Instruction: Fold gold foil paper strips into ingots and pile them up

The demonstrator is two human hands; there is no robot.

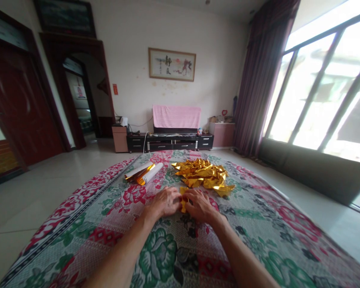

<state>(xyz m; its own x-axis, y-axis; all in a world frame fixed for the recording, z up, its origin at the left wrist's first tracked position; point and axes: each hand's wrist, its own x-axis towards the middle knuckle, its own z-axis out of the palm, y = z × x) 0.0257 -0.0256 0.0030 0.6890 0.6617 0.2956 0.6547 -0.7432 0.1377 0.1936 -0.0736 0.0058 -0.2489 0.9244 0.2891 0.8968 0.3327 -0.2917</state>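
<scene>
A small piece of gold foil paper [183,200] lies on the flowered cloth between my two hands. My left hand [165,202] has its fingers bent round the left side of the piece. From the right, my right hand [198,205] grips the other side, its fingers curled and close to those of my left hand. Just beyond them is a heap of folded gold foil pieces [202,174]. Left of the heap, a curled stack of sheets [150,173] shows white backs and gold inner faces. My fingertips partly hide the small piece.
A patterned cloth [114,240] covers the rounded table. Past its far edge stand a low black cabinet [171,144] and a screen under a pink cloth [177,117]. Windows and a purple curtain [253,80] are at the right, a red door [21,96] at the left.
</scene>
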